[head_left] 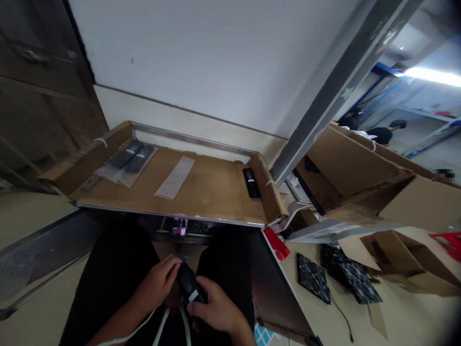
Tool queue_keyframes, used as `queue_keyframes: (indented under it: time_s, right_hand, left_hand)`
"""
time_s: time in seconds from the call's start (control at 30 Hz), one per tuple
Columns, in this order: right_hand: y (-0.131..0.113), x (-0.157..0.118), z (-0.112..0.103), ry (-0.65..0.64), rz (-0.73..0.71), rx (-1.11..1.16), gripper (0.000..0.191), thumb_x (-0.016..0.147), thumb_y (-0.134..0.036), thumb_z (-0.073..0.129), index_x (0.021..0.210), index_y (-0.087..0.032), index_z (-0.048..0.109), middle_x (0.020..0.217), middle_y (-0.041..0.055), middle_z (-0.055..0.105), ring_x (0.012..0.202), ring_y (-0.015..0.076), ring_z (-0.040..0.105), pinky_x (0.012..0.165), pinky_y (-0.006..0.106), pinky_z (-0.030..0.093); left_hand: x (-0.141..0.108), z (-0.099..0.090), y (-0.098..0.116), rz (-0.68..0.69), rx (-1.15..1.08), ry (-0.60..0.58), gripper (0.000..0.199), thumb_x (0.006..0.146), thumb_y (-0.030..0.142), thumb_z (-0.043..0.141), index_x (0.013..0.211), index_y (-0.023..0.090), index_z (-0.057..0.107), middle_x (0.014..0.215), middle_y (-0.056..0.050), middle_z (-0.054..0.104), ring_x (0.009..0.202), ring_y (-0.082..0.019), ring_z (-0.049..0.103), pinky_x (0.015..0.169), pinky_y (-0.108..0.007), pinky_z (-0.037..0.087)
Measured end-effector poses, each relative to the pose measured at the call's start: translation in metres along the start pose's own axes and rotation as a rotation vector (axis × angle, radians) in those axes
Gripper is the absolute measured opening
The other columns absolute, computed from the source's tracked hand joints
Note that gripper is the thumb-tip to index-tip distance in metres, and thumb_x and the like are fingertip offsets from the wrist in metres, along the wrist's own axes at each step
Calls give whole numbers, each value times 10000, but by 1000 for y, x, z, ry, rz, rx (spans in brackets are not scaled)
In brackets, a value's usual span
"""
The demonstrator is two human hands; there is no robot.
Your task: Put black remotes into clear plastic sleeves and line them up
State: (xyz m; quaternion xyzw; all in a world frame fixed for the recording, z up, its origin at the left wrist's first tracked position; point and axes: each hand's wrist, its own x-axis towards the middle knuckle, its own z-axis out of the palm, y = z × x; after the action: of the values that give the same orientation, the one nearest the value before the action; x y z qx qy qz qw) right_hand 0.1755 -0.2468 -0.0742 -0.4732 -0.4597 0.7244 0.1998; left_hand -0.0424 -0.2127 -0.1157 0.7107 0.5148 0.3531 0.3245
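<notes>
1. The right hand [218,305] is brought in from the lower right, its thumb laid across the near face of a black device [190,283]; the hand is closed around the lower part of it, the remaining fingers being partly hidden behind.
2. The left hand [163,278] is extended from the lower left, its fingers bent and drawn together at the device's upper end; whether that end is gripped or merely touched cannot be told.
3. The device is held tilted above the lap, between dark-clothed legs [226,274], below the near edge of a cardboard-lined tray [212,192]; an elongated, rounded shape is shown, marked by a white label; white cords [161,327] are seen beneath the hands.
4. The tray is walled at both ends by folded brown cardboard; at its left, dark items [133,156] are enclosed in clear bags; near its middle a flat, translucent sleeve [175,178] is laid; at its right a second black device [251,182] is placed beside the end wall.
5. The tray is backed by a smooth pale panel [201,57], bordered at right by a grey post [334,86]; farther right, an open carton [360,178] and black patterned bundles [355,276] are seen.
</notes>
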Motion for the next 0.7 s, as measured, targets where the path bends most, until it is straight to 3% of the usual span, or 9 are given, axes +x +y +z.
queue_keyframes:
  time_s: [0.07,0.13,0.23,0.47,0.7]
  right_hand:
    - [-1,3,1,30,-114,-45,685,718,-259,767,1368,-231,552,1160,49,686,898,206,694,795,336,566]
    - [-1,8,3,61,-180,-97,842,707,-214,771,1488,-243,459,1377,77,612,1204,261,618,1024,390,491]
    - [-1,15,4,56,-176,-115,991,670,-198,795,1561,-212,361,1498,104,525,1370,292,502,1169,436,353]
    - [-8,15,6,34,-203,-15,932,659,-197,794,1507,-226,408,1429,99,575,1294,300,568,1114,450,415]
    - [-2,16,8,78,-180,73,709,663,-204,786,1310,-241,498,1111,35,674,946,214,677,819,343,538]
  left_hand:
    - [0,1,2,-2,-6,-15,241,999,331,465,966,261,693,924,-46,728,871,-195,712,809,-298,571]
    - [1,2,3,1,-15,-37,244,1006,330,455,959,265,685,911,-39,717,863,-189,704,803,-290,563]
    - [1,2,3,1,-34,-75,257,1017,334,438,955,262,677,913,-38,713,869,-186,695,803,-287,555]
    - [0,2,5,-3,-67,-64,229,1004,336,468,978,265,684,940,-39,726,901,-195,704,837,-304,559]
    - [-1,4,1,-24,-31,-31,222,993,339,477,1030,245,674,983,-69,726,937,-215,708,852,-336,571]
